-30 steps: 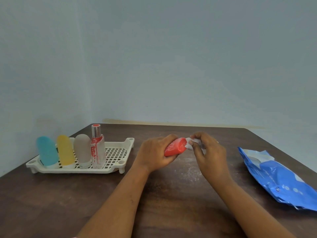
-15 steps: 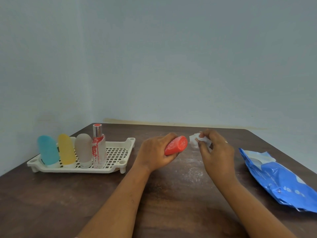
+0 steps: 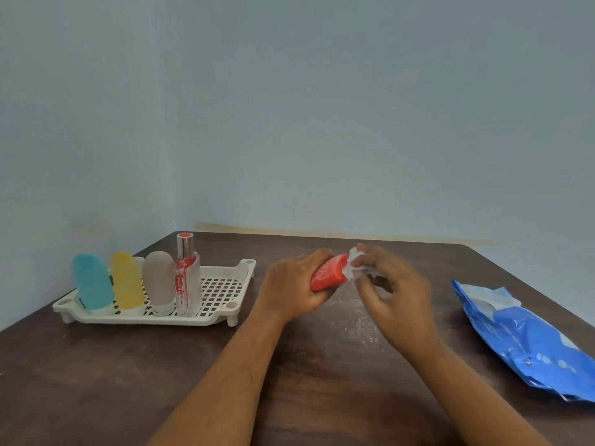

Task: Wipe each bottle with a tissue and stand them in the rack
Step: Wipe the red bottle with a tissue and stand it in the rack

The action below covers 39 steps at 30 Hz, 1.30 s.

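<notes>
A dark brown wooden table (image 3: 96,375) fills the lower half of the view, set into the corner of pale blue walls. On its right side lies a crumpled blue tissue pack (image 3: 528,342) with a white flap at its far end; small pale marks show on the wrapper, too small to read.

At the left stands a white plastic rack (image 3: 222,292) with a gridded floor. Its left part holds four bottles in a row, upright or leaning slightly: a blue bottle (image 3: 91,283), a yellow bottle (image 3: 126,281), a grey bottle (image 3: 158,280), all rounded and matt, standing on their caps, and a taller clear spray bottle (image 3: 187,281) with a silver neck and a red top. Red lettering runs down its side, but it cannot be read. The right part of the rack holds nothing.

Above the middle of the table, the left hand (image 3: 289,288) wraps its curled fingers round the red bottle (image 3: 328,276), which is held off the surface, tilted with its rounded end pointing up and right. The bottle is smooth, orange-red, and shows no label. The right hand (image 3: 392,294) pinches a small crumpled white tissue (image 3: 352,268) between thumb and fingertips and presses it against that exposed end.
</notes>
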{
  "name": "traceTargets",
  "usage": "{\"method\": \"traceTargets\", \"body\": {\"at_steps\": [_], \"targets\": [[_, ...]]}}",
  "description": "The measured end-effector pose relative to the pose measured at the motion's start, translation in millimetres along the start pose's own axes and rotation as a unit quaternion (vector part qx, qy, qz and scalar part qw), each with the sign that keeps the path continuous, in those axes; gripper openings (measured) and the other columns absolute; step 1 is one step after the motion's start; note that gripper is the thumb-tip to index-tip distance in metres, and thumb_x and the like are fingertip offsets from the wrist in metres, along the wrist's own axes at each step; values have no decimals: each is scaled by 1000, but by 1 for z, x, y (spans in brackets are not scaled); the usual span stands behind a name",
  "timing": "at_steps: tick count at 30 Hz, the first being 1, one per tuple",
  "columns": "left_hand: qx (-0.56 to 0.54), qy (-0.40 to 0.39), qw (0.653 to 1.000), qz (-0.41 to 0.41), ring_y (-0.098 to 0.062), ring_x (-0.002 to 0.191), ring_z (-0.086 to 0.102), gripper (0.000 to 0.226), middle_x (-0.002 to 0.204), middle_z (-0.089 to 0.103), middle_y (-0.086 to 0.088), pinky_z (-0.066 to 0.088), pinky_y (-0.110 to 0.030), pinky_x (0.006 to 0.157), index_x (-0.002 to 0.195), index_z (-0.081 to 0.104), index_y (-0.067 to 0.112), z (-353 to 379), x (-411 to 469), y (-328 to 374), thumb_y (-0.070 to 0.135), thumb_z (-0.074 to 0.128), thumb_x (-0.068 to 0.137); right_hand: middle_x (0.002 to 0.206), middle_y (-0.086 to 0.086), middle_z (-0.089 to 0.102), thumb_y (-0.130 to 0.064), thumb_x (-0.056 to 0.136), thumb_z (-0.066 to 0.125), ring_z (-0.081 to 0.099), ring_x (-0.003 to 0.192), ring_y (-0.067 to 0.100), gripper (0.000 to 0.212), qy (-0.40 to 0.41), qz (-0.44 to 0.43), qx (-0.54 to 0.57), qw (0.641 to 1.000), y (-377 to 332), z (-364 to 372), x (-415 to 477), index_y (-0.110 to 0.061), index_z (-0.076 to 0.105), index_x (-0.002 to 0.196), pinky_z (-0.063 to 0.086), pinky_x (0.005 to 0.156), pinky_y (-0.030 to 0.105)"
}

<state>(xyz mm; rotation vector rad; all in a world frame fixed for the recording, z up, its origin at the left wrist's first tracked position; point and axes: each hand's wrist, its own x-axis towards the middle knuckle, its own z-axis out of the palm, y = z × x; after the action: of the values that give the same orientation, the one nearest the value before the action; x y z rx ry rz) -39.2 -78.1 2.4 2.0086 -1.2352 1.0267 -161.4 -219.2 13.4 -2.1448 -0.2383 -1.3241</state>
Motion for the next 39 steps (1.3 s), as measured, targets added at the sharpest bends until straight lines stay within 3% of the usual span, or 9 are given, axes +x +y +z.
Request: {"method": "traceTargets", "body": {"at_steps": [4, 7, 12, 16, 19, 25, 31, 36, 39], "targets": [[5, -5, 1000, 7, -12, 71, 67, 49, 90, 72, 5, 33, -5, 63, 117, 59, 25, 0, -1, -1, 51, 70, 77, 106, -7, 66, -14, 82, 70, 53, 100, -9, 17, -9, -36, -44, 998, 4, 6, -1, -16, 72, 99, 46, 84, 12], [10, -12, 1000, 8, -11, 72, 67, 48, 91, 72, 6, 38, -10, 62, 118, 60, 26, 1, -1, -2, 52, 69, 79, 102, 1, 70, -7, 82, 70, 55, 96, 2, 17, 9, -16, -76, 997, 8, 7, 0, -14, 73, 97, 48, 84, 24], [7, -5, 1000, 3, -11, 68, 66, 46, 87, 71, 7, 39, -13, 59, 115, 60, 26, 0, -1, -2, 56, 59, 81, 87, -12, 68, -11, 83, 67, 55, 85, -4, 13, -2, -38, -57, 998, 2, 4, -4, -19, 71, 93, 39, 74, 2], [-1, -1, 1000, -10, -13, 68, 66, 44, 86, 71, 6, 42, -19, 59, 115, 60, 26, 0, -2, -6, 53, 61, 81, 79, -23, 53, -19, 88, 63, 54, 71, -5, 23, -26, -39, -33, 998, -9, 4, -6, -33, 48, 96, 44, 62, 5], [5, -10, 1000, 8, -13, 69, 66, 44, 87, 71, 5, 45, -20, 60, 116, 60, 26, 1, -2, -6, 51, 66, 81, 82, -19, 52, -20, 86, 65, 52, 71, -10, 30, -35, -3, -39, 999, -6, 5, -7, -31, 39, 98, 41, 64, -2], [27, -9, 998, 60, -12, 65, 67, 48, 84, 72, 4, 53, -22, 55, 115, 57, 27, 6, -2, -2, 58, 58, 79, 86, -4, 60, -19, 89, 61, 56, 72, 8, 27, -29, 37, -64, 997, 10, 4, -2, -29, 37, 97, 41, 57, 4], [28, -12, 998, 54, -13, 67, 68, 49, 86, 73, 3, 55, -25, 57, 116, 59, 25, 6, -3, -3, 57, 59, 79, 81, -5, 58, -18, 87, 65, 54, 68, -1, 29, -30, 29, -49, 998, 10, 2, -3, -26, 38, 94, 42, 60, 4], [41, -3, 999, 36, -12, 64, 66, 44, 83, 72, 5, 47, -19, 56, 113, 61, 26, 4, -3, -5, 53, 63, 79, 78, -5, 61, -20, 85, 66, 57, 64, 8, 33, -30, -3, -23, 999, 2, 4, -7, -33, 36, 90, 46, 60, 10], [31, 1, 999, 15, -12, 64, 65, 42, 81, 71, 6, 43, -19, 56, 113, 59, 28, 3, -2, -5, 54, 60, 80, 79, -4, 65, -23, 85, 65, 61, 78, 8, 32, -35, -9, 25, 999, -5, 4, -8, -38, 36, 87, 50, 64, 17]]}}
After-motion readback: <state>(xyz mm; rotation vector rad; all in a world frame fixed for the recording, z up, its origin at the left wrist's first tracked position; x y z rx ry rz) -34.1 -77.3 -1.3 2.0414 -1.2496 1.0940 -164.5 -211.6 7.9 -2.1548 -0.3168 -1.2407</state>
